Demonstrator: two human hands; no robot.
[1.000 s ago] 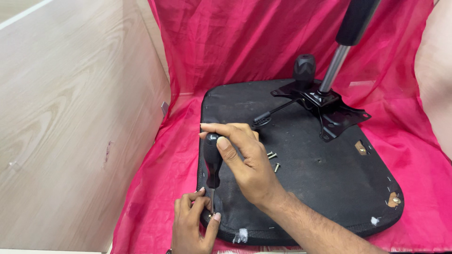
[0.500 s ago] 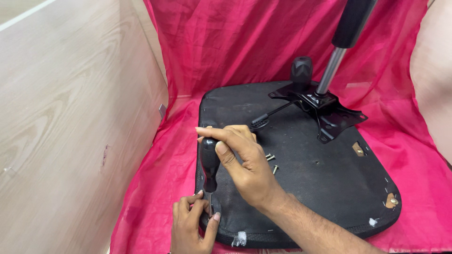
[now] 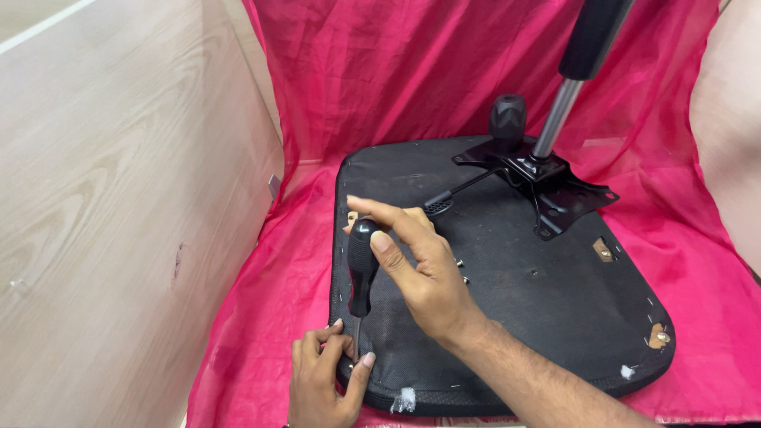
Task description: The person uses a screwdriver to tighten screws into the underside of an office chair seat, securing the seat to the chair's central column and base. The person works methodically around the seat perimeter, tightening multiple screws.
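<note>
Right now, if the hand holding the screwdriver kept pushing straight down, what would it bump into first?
Probably the left hand, pinching the screwdriver tip below the right hand, at the chair seat edge. Depth is hard to judge.

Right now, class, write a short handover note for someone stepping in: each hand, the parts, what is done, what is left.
Right hand grips the black screwdriver handle, upright. Left hand steadies its tip at the front-left edge of the upturned chair seat on the pink cloth.
Done: mechanism plate with gas cylinder sits on the seat.
Left: the screw at the tip is hidden; loose screws lie behind the right hand.
</note>
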